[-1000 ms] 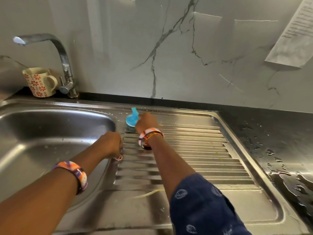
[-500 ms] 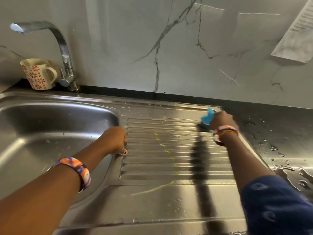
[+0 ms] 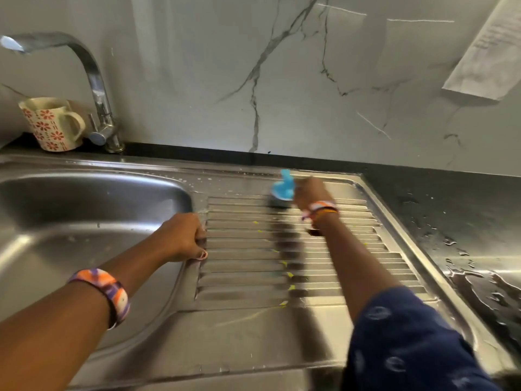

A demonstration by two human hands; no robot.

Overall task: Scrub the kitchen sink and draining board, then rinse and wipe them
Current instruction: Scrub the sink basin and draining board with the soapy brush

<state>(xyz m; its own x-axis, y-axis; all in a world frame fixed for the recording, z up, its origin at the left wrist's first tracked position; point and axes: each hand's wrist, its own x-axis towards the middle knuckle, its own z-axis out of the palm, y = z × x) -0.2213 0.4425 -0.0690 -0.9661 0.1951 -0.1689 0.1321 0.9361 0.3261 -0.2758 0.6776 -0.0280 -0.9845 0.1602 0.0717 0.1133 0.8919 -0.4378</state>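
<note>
Steel draining board (image 3: pixel 324 328) fills mid-frame, where our right hand (image 3: pixel 308 194), clenched around the blue scrubber (image 3: pixel 283 190), has swept back leftward along its top ribs while our curled left hand (image 3: pixel 183 238) braces, so scrubbing continues.

Dim, even indoor light; soft glare on steel sink (image 3: pixel 84 198); right hand (image 3: pixel 310 193) and brush (image 3: pixel 283 189) motion-blurred; wide-angle bending at edges.
</note>
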